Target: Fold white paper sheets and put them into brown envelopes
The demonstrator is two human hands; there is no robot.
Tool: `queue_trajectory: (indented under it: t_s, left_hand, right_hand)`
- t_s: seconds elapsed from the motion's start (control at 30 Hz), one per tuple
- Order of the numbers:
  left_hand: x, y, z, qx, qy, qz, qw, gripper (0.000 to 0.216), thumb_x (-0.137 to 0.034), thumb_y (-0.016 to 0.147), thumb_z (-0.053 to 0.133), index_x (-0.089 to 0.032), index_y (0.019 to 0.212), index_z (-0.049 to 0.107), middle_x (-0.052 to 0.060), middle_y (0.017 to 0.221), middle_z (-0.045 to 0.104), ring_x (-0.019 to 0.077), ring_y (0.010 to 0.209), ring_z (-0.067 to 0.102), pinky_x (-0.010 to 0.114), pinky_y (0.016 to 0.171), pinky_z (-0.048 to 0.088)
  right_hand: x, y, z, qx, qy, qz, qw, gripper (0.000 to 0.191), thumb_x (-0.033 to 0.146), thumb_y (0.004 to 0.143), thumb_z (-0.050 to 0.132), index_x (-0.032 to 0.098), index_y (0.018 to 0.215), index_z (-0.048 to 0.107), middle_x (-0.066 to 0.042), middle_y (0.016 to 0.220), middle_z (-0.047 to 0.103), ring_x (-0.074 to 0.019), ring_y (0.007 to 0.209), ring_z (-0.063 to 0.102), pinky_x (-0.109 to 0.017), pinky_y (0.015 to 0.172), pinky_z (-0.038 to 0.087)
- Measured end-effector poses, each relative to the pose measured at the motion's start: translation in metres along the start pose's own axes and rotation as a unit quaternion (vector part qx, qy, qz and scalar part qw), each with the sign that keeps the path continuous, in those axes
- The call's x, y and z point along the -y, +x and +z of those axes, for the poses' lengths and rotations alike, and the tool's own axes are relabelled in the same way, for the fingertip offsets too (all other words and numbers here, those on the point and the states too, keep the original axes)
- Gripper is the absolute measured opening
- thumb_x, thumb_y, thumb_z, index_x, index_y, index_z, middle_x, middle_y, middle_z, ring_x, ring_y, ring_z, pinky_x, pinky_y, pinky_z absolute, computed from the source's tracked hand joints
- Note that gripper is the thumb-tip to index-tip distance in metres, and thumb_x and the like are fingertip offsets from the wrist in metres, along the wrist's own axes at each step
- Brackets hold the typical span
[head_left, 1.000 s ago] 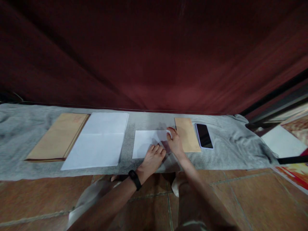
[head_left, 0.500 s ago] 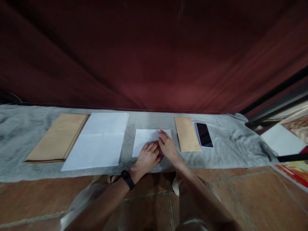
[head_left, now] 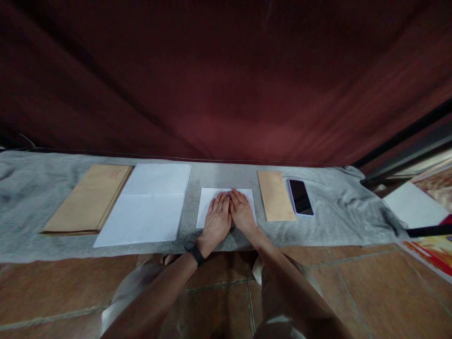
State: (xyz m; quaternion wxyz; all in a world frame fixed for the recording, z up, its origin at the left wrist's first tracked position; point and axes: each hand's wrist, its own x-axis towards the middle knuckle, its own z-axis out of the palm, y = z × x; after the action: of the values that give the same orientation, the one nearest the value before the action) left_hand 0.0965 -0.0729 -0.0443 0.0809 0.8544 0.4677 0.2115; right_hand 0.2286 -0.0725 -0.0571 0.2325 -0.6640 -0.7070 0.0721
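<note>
A small white sheet of paper (head_left: 204, 209), seemingly folded, lies on the grey cloth in front of me. My left hand (head_left: 218, 217) rests flat on its middle, fingers stretched away from me. Beside it, my right hand (head_left: 242, 212) also lies flat on the paper, the two hands touching or nearly so. The paper's left part and far edge show; its middle is hidden under my palms. To the right of the paper lies a single brown envelope (head_left: 276, 196), apart from my right hand.
A stack of white paper (head_left: 144, 207) lies to the left, and beyond it a pile of brown envelopes (head_left: 88, 200). A phone (head_left: 301, 197) lies right of the single envelope. Grey cloth (head_left: 346, 212) covers the narrow bench; a dark red curtain (head_left: 226, 94) hangs behind it.
My left hand has moved up and forward on the paper and flattened. The right hand has flattened beside it. The view has shifted slightly.
</note>
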Motion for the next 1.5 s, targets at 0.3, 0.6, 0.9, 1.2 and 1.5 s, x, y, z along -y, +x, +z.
queue_trajectory:
  t_s: [0.3,0.6,0.9,1.2,1.5]
  left_hand:
    - [0.013,0.005,0.007,0.037,0.038,0.008,0.999,0.057,-0.022,0.098,0.034,-0.015,0.154,0.039,0.011,0.160,0.041,0.0254,0.153,0.027,0.050,0.126,0.018]
    - [0.032,-0.003,0.001,0.012,0.043,-0.057,0.997,0.060,-0.031,0.100,0.034,-0.003,0.153,0.037,0.020,0.161,0.035,0.0278,0.153,0.028,0.048,0.126,0.019]
    - [0.019,0.010,-0.009,-0.013,0.077,-0.067,0.995,0.056,-0.026,0.099,0.034,-0.006,0.150,0.044,0.019,0.159,0.040,0.0289,0.151,0.032,0.051,0.127,0.014]
    - [0.005,0.024,0.019,0.068,0.087,0.030,0.993,0.063,-0.022,0.095,0.041,-0.009,0.156,0.034,0.016,0.164,0.032,0.0276,0.155,0.022,0.048,0.126,0.020]
    - [0.016,0.019,0.009,0.053,0.109,-0.020,0.992,0.058,-0.021,0.099,0.029,-0.006,0.154,0.039,0.014,0.162,0.036,0.0259,0.153,0.027,0.046,0.126,0.021]
  right_hand:
    - [-0.008,-0.007,0.000,0.011,-0.082,-0.007,0.997,0.051,0.031,0.106,0.034,0.015,0.153,0.043,-0.012,0.161,0.037,-0.0268,0.150,0.033,-0.049,0.123,0.025]
    - [-0.022,-0.021,-0.001,-0.045,-0.095,0.005,0.994,0.059,0.040,0.106,0.038,0.008,0.156,0.035,-0.019,0.160,0.038,-0.0292,0.149,0.035,-0.049,0.121,0.029]
    - [-0.010,-0.014,-0.016,-0.029,-0.073,0.062,0.995,0.056,0.036,0.106,0.035,0.000,0.147,0.047,-0.024,0.155,0.043,-0.0313,0.148,0.037,-0.052,0.125,0.020]
    - [0.012,-0.008,-0.001,-0.002,0.034,0.000,0.999,0.057,0.038,0.109,0.021,0.012,0.158,0.033,-0.009,0.162,0.036,-0.0179,0.152,0.029,-0.041,0.126,0.022]
    - [0.002,-0.014,0.003,-0.008,-0.049,0.014,0.999,0.057,0.037,0.109,0.022,0.007,0.155,0.038,-0.014,0.160,0.039,-0.0251,0.152,0.031,-0.045,0.125,0.023]
